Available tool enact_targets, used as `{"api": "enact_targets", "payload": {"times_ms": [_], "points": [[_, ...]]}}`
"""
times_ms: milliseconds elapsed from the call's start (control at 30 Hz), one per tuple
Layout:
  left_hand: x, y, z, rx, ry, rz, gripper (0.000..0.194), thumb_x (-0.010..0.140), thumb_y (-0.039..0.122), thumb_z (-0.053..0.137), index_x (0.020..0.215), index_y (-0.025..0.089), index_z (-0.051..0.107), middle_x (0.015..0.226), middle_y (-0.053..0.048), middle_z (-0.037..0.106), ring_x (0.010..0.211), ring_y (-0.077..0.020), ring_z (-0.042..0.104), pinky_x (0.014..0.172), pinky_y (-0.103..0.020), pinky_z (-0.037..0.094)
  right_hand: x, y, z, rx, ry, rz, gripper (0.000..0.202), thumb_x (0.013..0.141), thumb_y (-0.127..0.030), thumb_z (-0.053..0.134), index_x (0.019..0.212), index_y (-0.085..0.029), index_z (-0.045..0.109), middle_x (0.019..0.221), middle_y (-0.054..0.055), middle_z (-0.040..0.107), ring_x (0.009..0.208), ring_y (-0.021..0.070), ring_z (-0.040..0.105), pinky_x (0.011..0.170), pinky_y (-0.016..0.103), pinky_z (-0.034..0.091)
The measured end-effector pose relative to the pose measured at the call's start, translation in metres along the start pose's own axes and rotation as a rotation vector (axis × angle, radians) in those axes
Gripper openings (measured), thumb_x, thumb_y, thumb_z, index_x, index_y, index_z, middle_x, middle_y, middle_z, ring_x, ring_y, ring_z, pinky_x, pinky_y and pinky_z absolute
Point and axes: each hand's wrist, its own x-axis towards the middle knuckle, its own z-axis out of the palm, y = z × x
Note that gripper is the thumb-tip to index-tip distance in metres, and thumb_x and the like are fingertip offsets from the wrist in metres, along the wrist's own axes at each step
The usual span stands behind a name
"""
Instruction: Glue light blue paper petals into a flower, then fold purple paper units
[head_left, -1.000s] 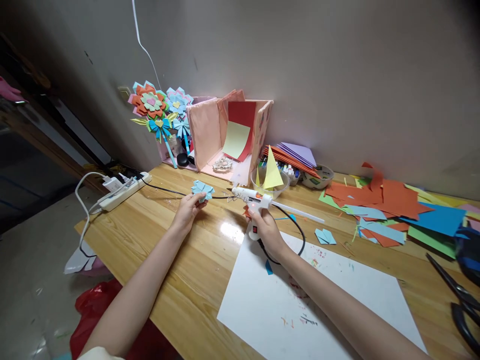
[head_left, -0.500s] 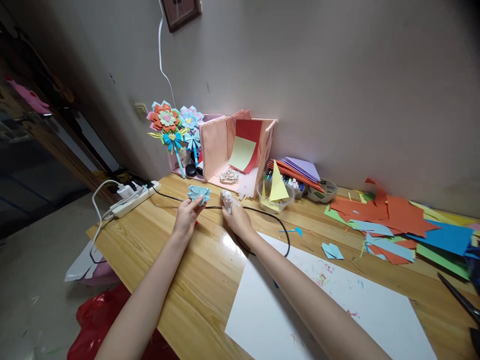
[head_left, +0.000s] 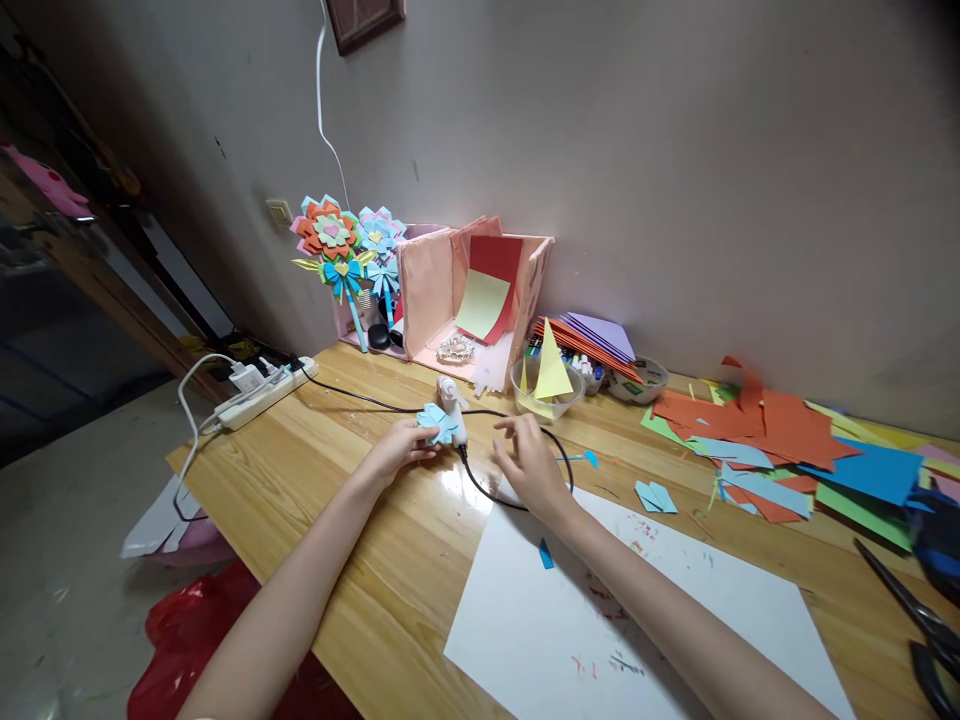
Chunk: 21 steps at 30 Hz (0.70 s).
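Observation:
Between the fingers and thumb of my left hand (head_left: 399, 450) is a light blue folded paper piece (head_left: 436, 423), held just left of a white hot glue gun (head_left: 452, 410). The glue gun stands on the wooden table, its black cord running from the bottom of the handle. My right hand (head_left: 531, 462) is apart from the gun, a little to its right, with fingers loosely spread and nothing in them. Farther right, another light blue folded paper piece (head_left: 655, 497) lies near the edge of a white sheet (head_left: 517, 620).
Paper flowers (head_left: 330, 235) and a pink box (head_left: 427, 295) stand by the wall. A clear bowl (head_left: 547, 400) holds yellow paper. Coloured scraps (head_left: 780, 430) and black scissors (head_left: 911, 610) lie right. A power strip (head_left: 262, 395) sits at the left edge.
My right hand has let go of the glue gun and moved right and down. My left hand has shifted right with the blue paper piece, close to the gun.

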Motion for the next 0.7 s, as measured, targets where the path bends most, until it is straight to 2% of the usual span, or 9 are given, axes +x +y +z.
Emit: {"api": "enact_targets", "payload": {"times_ms": [67, 133, 200, 233, 367, 467, 600, 700], "points": [[-0.007, 0.002, 0.000, 0.131, -0.128, -0.050, 0.019, 0.062, 0.026, 0.072, 0.071, 0.011, 0.066, 0.069, -0.007, 0.065, 0.058, -0.0101, 0.058, 0.058, -0.019, 0.047, -0.014, 0.003, -0.015, 0.039, 0.026, 0.032, 0.014, 0.086, -0.025, 0.038, 0.092, -0.019, 0.050, 0.090, 0.006, 0.048, 0.082, 0.0192, 0.051, 0.073, 0.032, 0.041], [-0.016, 0.004, 0.002, 0.246, -0.306, -0.074, 0.023, 0.064, 0.030, 0.071, 0.075, 0.011, 0.067, 0.073, -0.008, 0.065, 0.061, -0.0112, 0.058, 0.059, -0.020, 0.047, -0.025, 0.007, -0.026, 0.073, 0.016, 0.068, 0.014, 0.087, -0.025, 0.038, 0.089, -0.019, 0.050, 0.088, 0.006, 0.049, 0.079, 0.0185, 0.050, 0.070, 0.031, 0.041], [-0.024, 0.003, 0.009, 0.309, -0.467, -0.041, 0.026, 0.067, 0.034, 0.068, 0.082, 0.011, 0.067, 0.078, -0.009, 0.065, 0.066, -0.0139, 0.059, 0.061, -0.023, 0.047, -0.035, 0.012, -0.036, 0.087, -0.031, 0.095, 0.013, 0.086, -0.025, 0.039, 0.088, -0.020, 0.051, 0.088, 0.005, 0.049, 0.077, 0.0180, 0.050, 0.069, 0.032, 0.041], [-0.027, 0.001, 0.015, 0.319, -0.510, 0.001, 0.027, 0.069, 0.035, 0.067, 0.084, 0.012, 0.067, 0.079, -0.009, 0.065, 0.068, -0.0149, 0.060, 0.062, -0.023, 0.047, -0.039, 0.014, -0.040, 0.089, -0.057, 0.106, 0.012, 0.086, -0.025, 0.040, 0.088, -0.020, 0.051, 0.089, 0.005, 0.048, 0.076, 0.0177, 0.050, 0.069, 0.032, 0.042], [-0.033, -0.016, 0.054, 0.333, -0.510, 0.257, 0.025, 0.072, 0.035, 0.064, 0.087, 0.015, 0.066, 0.084, -0.006, 0.065, 0.075, -0.0155, 0.060, 0.068, -0.024, 0.046, -0.057, 0.019, -0.059, 0.120, -0.100, 0.126, 0.013, 0.086, -0.026, 0.041, 0.088, -0.020, 0.052, 0.094, 0.006, 0.048, 0.080, 0.0175, 0.051, 0.074, 0.033, 0.042], [-0.035, -0.027, 0.087, 0.503, -0.458, 0.493, 0.021, 0.076, 0.031, 0.059, 0.089, 0.017, 0.067, 0.090, -0.007, 0.065, 0.083, -0.0187, 0.059, 0.073, -0.027, 0.046, -0.068, 0.024, -0.074, 0.175, -0.055, 0.146, 0.018, 0.089, -0.031, 0.039, 0.086, -0.020, 0.054, 0.092, 0.006, 0.051, 0.084, 0.0183, 0.050, 0.075, 0.032, 0.041], [-0.028, -0.034, 0.119, 0.704, -0.387, 0.881, 0.020, 0.080, 0.022, 0.052, 0.092, 0.023, 0.068, 0.097, -0.008, 0.065, 0.093, -0.0191, 0.059, 0.082, -0.030, 0.044, -0.074, 0.040, -0.087, 0.464, -0.033, 0.324, 0.034, 0.090, -0.044, 0.032, 0.080, -0.018, 0.053, 0.067, 0.002, 0.051, 0.060, 0.0137, 0.047, 0.056, 0.026, 0.039], [-0.018, -0.041, 0.130, 0.761, -0.422, 1.000, 0.023, 0.079, 0.021, 0.052, 0.095, 0.027, 0.068, 0.107, -0.008, 0.064, 0.100, -0.0207, 0.058, 0.087, -0.034, 0.042, -0.072, 0.052, -0.091, 0.675, -0.091, 0.452, 0.041, 0.085, -0.054, 0.038, 0.070, -0.017, 0.049, 0.057, -0.001, 0.048, 0.048, 0.0104, 0.042, 0.044, 0.022, 0.032]]}}
